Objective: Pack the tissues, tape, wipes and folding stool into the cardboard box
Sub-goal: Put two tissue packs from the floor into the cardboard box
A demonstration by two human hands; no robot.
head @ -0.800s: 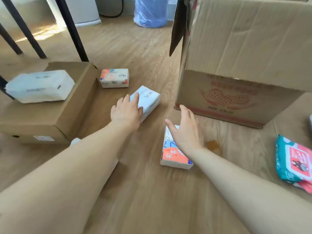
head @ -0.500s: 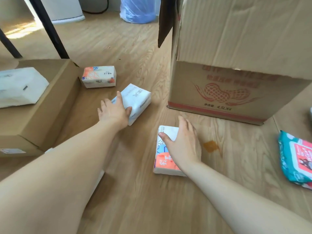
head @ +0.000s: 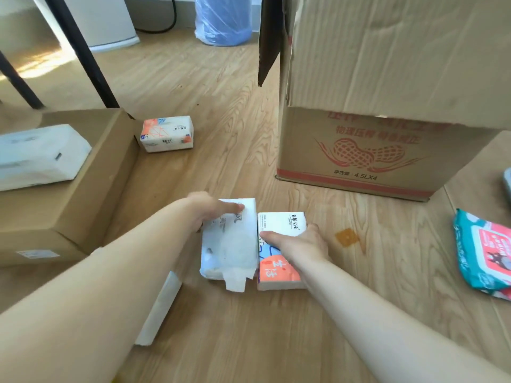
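Observation:
Two tissue packs lie side by side on the wooden floor. My left hand (head: 206,212) grips the far left side of the white tissue pack (head: 231,244), which has a loose sheet sticking out at its near end. My right hand (head: 300,243) lies over the orange-and-white tissue pack (head: 279,272), fingers wrapped around its right side. The tall cardboard box (head: 387,111) with a peanut print stands behind them, its opening hidden from view. A third tissue pack (head: 166,133) lies further back on the left. A teal wipes pack (head: 485,251) lies at the right edge.
A closed flat cardboard box (head: 83,183) at the left carries a large white tissue pack (head: 38,156). Another white pack (head: 160,310) lies under my left forearm. Black table legs (head: 83,51) and a blue bag (head: 222,19) stand at the back.
My left hand has dragged the white tissue pack toward me and to the right, until it sits against the orange-and-white pack. My right hand has stayed on that pack.

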